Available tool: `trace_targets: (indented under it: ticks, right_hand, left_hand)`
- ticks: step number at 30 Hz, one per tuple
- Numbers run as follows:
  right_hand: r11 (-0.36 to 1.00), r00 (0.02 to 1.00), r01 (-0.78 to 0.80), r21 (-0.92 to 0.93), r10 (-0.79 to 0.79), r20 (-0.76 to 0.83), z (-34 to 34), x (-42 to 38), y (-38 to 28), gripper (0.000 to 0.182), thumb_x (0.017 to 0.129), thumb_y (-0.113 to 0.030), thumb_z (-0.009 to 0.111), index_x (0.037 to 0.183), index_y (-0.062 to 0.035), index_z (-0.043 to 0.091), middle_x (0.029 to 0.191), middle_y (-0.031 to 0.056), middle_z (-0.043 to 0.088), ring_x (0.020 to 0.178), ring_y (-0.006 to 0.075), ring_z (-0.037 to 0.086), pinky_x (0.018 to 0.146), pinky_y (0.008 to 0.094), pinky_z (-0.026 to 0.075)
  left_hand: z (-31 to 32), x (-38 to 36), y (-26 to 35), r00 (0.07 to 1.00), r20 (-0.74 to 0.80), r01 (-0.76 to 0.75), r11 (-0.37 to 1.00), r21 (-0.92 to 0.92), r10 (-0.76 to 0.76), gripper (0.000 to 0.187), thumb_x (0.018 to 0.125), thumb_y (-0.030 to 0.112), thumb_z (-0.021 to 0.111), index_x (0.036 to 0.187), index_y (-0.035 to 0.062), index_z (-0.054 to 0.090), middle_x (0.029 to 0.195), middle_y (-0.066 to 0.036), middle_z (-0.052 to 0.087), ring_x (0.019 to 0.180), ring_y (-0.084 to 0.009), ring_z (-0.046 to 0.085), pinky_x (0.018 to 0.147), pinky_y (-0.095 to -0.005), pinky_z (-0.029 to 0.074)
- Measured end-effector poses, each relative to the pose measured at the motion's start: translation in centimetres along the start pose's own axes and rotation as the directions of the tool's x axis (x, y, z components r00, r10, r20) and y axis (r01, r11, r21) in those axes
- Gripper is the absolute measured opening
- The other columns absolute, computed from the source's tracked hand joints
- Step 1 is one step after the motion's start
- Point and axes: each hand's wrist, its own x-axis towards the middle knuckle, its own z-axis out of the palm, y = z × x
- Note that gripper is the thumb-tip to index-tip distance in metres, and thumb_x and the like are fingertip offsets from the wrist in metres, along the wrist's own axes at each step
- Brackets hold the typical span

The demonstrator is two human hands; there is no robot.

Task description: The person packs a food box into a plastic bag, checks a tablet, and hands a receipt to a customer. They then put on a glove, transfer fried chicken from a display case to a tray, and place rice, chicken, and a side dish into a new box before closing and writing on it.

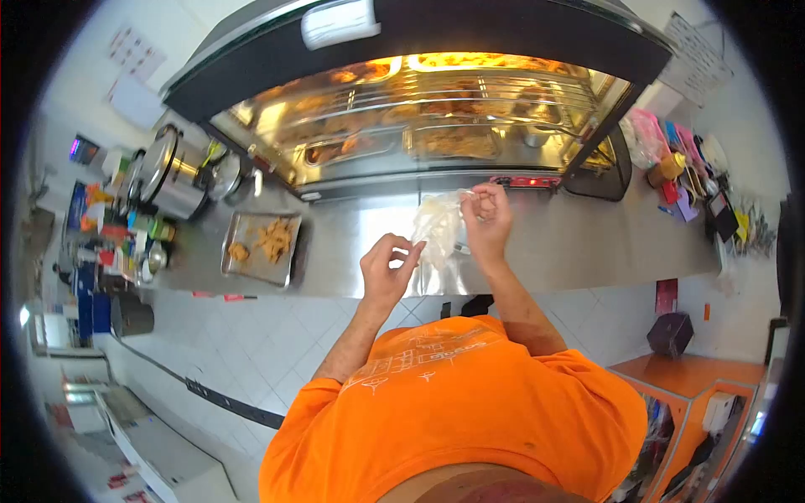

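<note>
A thin, whitish see-through plastic bag (437,226) hangs crumpled between my hands, over the steel counter (344,243). My left hand (387,268) pinches its lower left edge between thumb and forefinger. At its upper right corner, my right hand (488,220) is closed on the plastic with curled fingers. What the bag contains, if anything, I cannot make out. Left of my hands on the counter lies a metal tray (288,267) with pieces of fried food (273,239).
A lit glass food warmer (360,180) with trays of cooked food stands along the counter's back. To the left are a large steel pot (172,172) and jars. A yellow-capped bottle (667,170) and bags crowd the right end. An orange cabinet (683,375) stands lower right.
</note>
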Motion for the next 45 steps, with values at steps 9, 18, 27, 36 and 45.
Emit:
trace_targets:
  ticks: [9, 18, 27, 36, 45]
  right_hand:
    - [0.771, 0.663, -0.61, 0.183, 0.372, 0.65, 10.6, -13.7, 0.9, 0.053, 0.078, 0.0, 0.072, 0.124, -0.0083, 0.047, 0.087, 0.0037, 0.063, 0.08, 0.0111, 0.06, 0.064, 0.0243, 0.048]
    - [0.809, 0.711, -0.565, -0.163, 0.577, 0.402, 11.4, -14.3, 4.1, 0.02, 0.085, -0.015, 0.071, 0.075, -0.005, 0.058, 0.066, -0.0008, 0.055, 0.053, 0.0072, 0.05, 0.041, 0.0242, 0.036]
    - [0.056, 0.415, -0.871, 0.488, 0.617, 0.669, 13.6, -15.7, 3.6, 0.063, 0.095, -0.054, 0.05, 0.125, 0.0008, 0.052, 0.116, 0.0128, 0.057, 0.102, 0.0229, 0.056, 0.092, 0.0399, 0.047]
    - [0.495, 0.636, -0.77, 0.402, 0.637, 0.434, 13.5, -12.7, 1.9, 0.047, 0.092, -0.023, 0.065, 0.133, -0.002, 0.052, 0.116, 0.0089, 0.055, 0.099, 0.0177, 0.055, 0.081, 0.0309, 0.048]
    - [0.444, 0.607, -0.79, 0.423, 0.66, 0.442, 12.3, -11.1, 3.2, 0.051, 0.097, -0.041, 0.054, 0.136, -0.0093, 0.047, 0.106, 0.0052, 0.053, 0.086, 0.0146, 0.054, 0.066, 0.0262, 0.049]
  left_hand:
    - [-9.5, -10.4, -4.0, 0.936, -0.259, 0.185, 0.959, -0.215, -0.239, 0.022, 0.084, -0.002, 0.07, 0.096, -0.0038, 0.052, 0.086, -0.009, 0.059, 0.076, -0.0131, 0.064, 0.059, -0.0251, 0.058]
    - [-11.8, -14.3, -5.7, 0.982, 0.003, 0.189, 0.982, -0.005, -0.189, 0.022, 0.083, -0.004, 0.066, 0.1, -0.0009, 0.052, 0.087, -0.01, 0.058, 0.071, -0.0165, 0.064, 0.061, -0.0284, 0.054]
    - [-10.2, -12.2, -6.9, 0.985, 0.028, 0.149, 0.914, 0.378, -0.172, 0.032, 0.078, -0.002, 0.064, 0.108, 0.0035, 0.055, 0.081, -0.011, 0.055, 0.063, -0.0219, 0.057, 0.058, -0.0349, 0.047]
    - [-7.7, -9.0, -7.9, 0.999, 0.047, 0.019, 0.998, 0.063, -0.022, 0.045, 0.073, -0.003, 0.067, 0.114, 0.0026, 0.052, 0.083, -0.008, 0.058, 0.075, -0.0167, 0.059, 0.064, -0.0299, 0.051]
    - [-5.4, -7.7, -8.3, 0.981, 0.128, 0.163, 0.974, -0.157, -0.143, 0.047, 0.08, -0.005, 0.069, 0.12, 0.0005, 0.044, 0.084, -0.009, 0.064, 0.078, -0.0141, 0.064, 0.074, -0.0278, 0.055]
